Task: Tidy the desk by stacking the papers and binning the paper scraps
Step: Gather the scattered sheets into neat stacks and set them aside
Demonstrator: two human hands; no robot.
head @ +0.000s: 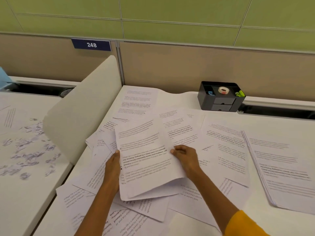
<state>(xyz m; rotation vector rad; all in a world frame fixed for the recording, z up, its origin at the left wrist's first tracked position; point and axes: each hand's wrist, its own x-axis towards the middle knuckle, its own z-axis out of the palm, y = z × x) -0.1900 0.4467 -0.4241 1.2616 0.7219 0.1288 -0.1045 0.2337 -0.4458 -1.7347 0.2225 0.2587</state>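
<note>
I hold a small bundle of printed sheets (144,160) lifted above the desk's middle. My left hand (113,165) grips its left edge, thumb on top. My right hand (185,156) pinches its right edge. Loose printed papers (141,103) lie scattered under and around the bundle, overlapping at odd angles. A neater stack of papers (283,169) lies at the right side of the desk. Torn paper scraps (29,150) are strewn over the neighbouring desk at the left. No bin is in view.
A white curved divider (81,106) separates the two desks. A black desk organiser (221,97) with a tape roll and clips stands at the back right. A beige partition with a "248" label (91,45) runs along the back.
</note>
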